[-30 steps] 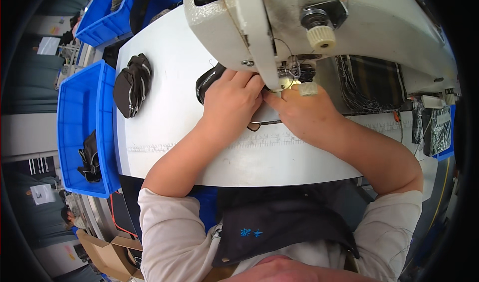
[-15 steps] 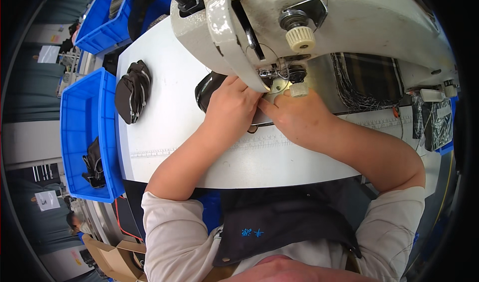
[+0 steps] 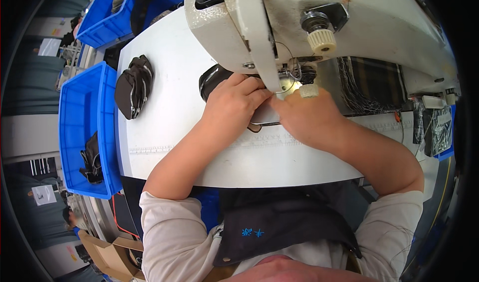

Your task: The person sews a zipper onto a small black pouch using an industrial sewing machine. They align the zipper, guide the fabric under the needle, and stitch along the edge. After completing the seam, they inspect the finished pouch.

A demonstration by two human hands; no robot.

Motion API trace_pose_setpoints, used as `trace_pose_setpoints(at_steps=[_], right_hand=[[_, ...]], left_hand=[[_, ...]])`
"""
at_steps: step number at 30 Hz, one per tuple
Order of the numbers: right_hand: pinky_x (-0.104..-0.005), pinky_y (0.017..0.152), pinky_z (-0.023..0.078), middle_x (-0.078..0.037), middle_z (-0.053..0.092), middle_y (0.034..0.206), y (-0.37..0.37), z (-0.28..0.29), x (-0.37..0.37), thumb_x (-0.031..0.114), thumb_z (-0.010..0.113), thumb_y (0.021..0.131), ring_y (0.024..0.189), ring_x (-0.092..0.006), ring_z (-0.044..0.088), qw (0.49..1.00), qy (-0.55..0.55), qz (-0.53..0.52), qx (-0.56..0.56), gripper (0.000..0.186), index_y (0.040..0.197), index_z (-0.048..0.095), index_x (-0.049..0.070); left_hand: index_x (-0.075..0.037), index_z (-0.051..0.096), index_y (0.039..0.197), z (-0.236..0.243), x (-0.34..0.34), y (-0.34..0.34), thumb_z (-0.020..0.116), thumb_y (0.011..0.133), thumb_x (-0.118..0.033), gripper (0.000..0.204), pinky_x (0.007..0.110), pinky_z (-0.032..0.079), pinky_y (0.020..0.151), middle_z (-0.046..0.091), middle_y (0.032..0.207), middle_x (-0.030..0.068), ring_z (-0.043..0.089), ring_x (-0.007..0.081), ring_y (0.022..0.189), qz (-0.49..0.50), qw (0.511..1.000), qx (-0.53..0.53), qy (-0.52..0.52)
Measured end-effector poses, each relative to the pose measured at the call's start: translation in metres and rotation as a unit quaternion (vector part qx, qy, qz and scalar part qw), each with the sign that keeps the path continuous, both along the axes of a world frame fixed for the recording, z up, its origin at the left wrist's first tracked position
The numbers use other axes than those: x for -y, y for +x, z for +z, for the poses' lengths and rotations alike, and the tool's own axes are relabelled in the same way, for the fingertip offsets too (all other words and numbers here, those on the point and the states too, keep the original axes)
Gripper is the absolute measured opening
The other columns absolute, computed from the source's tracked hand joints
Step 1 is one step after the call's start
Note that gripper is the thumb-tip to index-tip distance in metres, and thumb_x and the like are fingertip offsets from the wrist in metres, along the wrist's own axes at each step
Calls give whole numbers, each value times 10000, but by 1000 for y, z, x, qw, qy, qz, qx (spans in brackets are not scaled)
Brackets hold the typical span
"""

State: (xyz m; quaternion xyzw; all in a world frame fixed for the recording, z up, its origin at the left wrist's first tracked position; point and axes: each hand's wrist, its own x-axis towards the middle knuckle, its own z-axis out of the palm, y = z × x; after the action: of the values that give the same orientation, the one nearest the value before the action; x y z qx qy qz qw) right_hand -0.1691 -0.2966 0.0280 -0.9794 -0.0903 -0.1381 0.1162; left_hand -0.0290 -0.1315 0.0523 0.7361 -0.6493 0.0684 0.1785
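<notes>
A black sewn fabric piece with a zipper-like edge [image 3: 210, 78] lies under the head of a white sewing machine [image 3: 219, 35]. My left hand [image 3: 230, 101] is closed on it, fingers bent, just left of the needle area. Close by, right of the guard bar, my right hand [image 3: 310, 113] is curled beside the presser foot. Its fingertips are partly hidden by the machine's cream knob [image 3: 309, 90], and what they grip cannot be made out. A small brown-edged bit [image 3: 254, 128] shows below my left hand.
A dark zipped pouch [image 3: 133, 87] lies at the table's left. Beside the white table [image 3: 239, 167] stands a blue bin [image 3: 80, 172] holding dark fabric. Striped dark fabric pieces [image 3: 374, 82] with frayed threads are stacked right of the needle. Plastic-wrapped packages [image 3: 440, 127] lie far right.
The machine and tabletop things have shifted slightly in view. My left fingers have slid a little, and a pale gap of machine bed now shows between my hands.
</notes>
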Motion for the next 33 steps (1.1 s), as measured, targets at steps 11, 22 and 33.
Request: trace_pose_setpoints(at_steps=[11,22,33], right_hand=[[-393,569,531,-58,668,697,1,3,7,108,683,842,632,-257,681,994,-61,-32,80,212,1042,742,73],[-412,590,548,-77,664,680,2,0,10,105,692,789,633,-285,680,997,-33,-46,42,239,1025,716,76],[-427,586,555,-90,662,701,5,-3,14,107,681,825,653,-301,688,998,-6,-61,33,122,947,681,110]], left_hand=[[-91,796,1070,-3,0,4,727,793,-22,294,407,528,762,697,1054,50,651,291,908,-11,1000,0,-19],[-110,786,1031,-9,-4,10,729,830,-86,210,333,589,832,716,1134,17,672,217,1072,10,999,-35,4],[-113,777,1032,-11,-3,16,690,843,-46,219,352,597,838,729,1104,16,679,239,1082,14,998,-65,5]])
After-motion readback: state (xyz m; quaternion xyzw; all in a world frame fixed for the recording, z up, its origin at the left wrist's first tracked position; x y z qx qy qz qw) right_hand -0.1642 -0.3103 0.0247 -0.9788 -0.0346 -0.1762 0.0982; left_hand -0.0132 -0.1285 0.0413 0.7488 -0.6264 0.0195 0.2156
